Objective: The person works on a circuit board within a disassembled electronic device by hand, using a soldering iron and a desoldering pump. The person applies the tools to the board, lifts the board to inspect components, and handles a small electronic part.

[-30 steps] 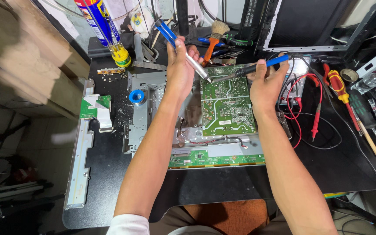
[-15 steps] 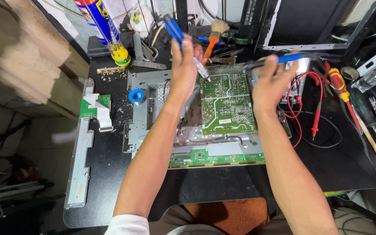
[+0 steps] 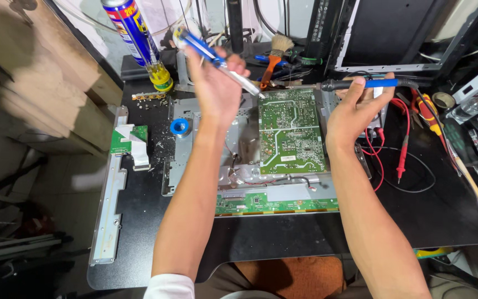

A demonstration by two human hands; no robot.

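A large green printed circuit board point(image 3: 291, 133) lay bare on a grey metal chassis point(image 3: 206, 160), apparently mid-repair. Beyond it, the left hand point(image 3: 217, 83) gripped a blue-and-silver desoldering pump point(image 3: 222, 63); the right hand point(image 3: 355, 108) held a blue-handled soldering iron point(image 3: 360, 84) level, both tips near the board's far edge.

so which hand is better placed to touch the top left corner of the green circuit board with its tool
Left. The left hand holds a blue-handled metal-tipped tool whose tip sits at that corner of the green circuit board. The right hand holds its blue-handled iron level, beyond the board's right edge.
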